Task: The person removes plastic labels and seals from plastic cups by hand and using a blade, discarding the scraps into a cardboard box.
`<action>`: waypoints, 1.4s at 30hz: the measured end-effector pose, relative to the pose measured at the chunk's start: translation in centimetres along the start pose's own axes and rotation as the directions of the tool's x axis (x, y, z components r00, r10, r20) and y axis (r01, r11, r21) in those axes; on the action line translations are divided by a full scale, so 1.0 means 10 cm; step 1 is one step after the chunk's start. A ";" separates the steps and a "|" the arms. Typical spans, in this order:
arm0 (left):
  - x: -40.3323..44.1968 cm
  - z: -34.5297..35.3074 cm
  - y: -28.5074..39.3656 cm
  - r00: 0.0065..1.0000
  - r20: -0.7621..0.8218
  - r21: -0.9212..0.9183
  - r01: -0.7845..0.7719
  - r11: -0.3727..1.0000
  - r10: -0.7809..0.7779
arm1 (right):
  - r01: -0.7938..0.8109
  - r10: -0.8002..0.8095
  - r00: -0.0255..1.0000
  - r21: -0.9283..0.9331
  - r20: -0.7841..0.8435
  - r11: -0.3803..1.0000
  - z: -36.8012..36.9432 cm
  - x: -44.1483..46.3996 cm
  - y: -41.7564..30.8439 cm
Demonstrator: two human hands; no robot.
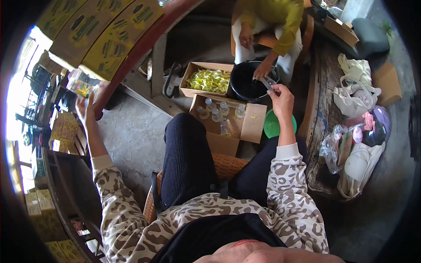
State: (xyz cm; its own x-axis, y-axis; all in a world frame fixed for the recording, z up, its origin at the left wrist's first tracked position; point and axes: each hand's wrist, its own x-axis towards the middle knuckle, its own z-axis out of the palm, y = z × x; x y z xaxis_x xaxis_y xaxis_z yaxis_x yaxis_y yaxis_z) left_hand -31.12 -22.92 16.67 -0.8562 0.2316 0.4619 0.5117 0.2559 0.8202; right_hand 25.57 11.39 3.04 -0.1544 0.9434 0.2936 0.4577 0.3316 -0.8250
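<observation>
At the far left, my left hand (84,108) is raised, fingers closed around the lower end of a clear plastic packet (80,88) with yellow, red and green on it. My right hand (282,101) pinches a slim grey tool (266,83), which looks like a utility knife, over the rim of a black bucket (244,83). A co-worker's hand (263,70) is right by the tool's far end. Below my right wrist is a green bowl (272,124), partly hidden. Several small clear bottles (223,108) stand in an open cardboard box (212,141) before my knees.
A cardboard box (187,92) of yellow-green strips (208,80) sits beside the bucket. Yellow printed cartons (115,41) are stacked at upper left. On the right, a wooden bench (322,144) carries bags (357,96) and a purple helmet (382,122). A co-worker in yellow sleeves (289,30) sits opposite.
</observation>
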 end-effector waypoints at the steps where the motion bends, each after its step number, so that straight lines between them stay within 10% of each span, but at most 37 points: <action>1: -0.15 0.08 0.13 0.977 -0.197 0.071 -0.064 0.995 0.076 | -0.005 0.005 1.000 0.006 -0.004 1.000 -0.02 0.02 0.01; 4: -0.47 0.23 0.52 0.776 -0.330 0.492 -0.344 0.800 0.537 | -0.047 0.047 0.998 0.012 -0.033 0.999 -0.03 0.05 0.04; 7: -1.21 0.83 1.16 0.768 -0.275 0.442 -0.434 0.785 0.579 | -0.007 0.008 0.999 0.011 -0.033 1.000 0.05 0.08 0.08; 8: -1.37 1.09 1.09 0.863 -0.178 0.102 -0.463 0.881 0.474 | 0.016 -0.015 1.000 0.016 -0.024 1.000 0.08 0.06 0.08; 10: -1.87 1.55 1.54 0.582 0.097 0.202 -0.806 0.556 0.807 | -0.003 0.003 1.000 0.032 -0.006 0.999 0.09 0.03 0.02; 12: -2.28 2.00 1.62 0.573 0.396 -0.061 -0.763 0.643 0.717 | -0.013 0.013 1.000 0.005 0.014 1.000 0.09 0.02 -0.02; 15: -2.66 2.70 1.41 0.304 0.681 -0.396 -0.612 0.685 0.666 | 0.032 -0.033 0.999 0.027 0.002 0.999 0.06 0.03 -0.02; 19: -2.99 3.57 0.70 -0.152 0.957 -0.287 -0.623 0.727 0.248 | -0.010 0.010 1.000 0.038 -0.005 0.999 0.05 0.07 0.12; 24: -3.21 4.27 -0.17 -0.393 0.902 -0.150 -0.673 0.724 -0.178 | 0.000 0.000 1.000 -0.027 0.013 1.000 0.08 0.17 0.21; 28: -3.44 4.83 -0.96 -0.357 0.891 -0.067 -0.715 0.696 -0.281 | -0.017 0.018 0.999 -0.015 0.050 1.000 0.17 0.29 0.23; 37: -4.20 5.30 -1.28 0.165 0.986 0.070 -0.523 0.849 0.020 | -0.072 0.084 0.989 -0.103 0.119 0.992 0.27 0.34 0.38; 42: -4.41 5.32 -1.38 0.071 0.996 0.086 -0.439 0.894 -0.061 | -0.139 0.157 0.973 -0.112 0.172 0.984 0.35 0.43 0.49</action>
State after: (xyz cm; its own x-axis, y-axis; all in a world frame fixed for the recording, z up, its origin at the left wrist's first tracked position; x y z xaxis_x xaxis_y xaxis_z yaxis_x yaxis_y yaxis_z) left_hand 3.37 13.27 -32.94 -0.0203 0.9354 -0.3530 0.8396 0.2077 0.5019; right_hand 24.07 17.11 -1.43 -0.2289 0.9707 0.0731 0.5701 0.1946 -0.7982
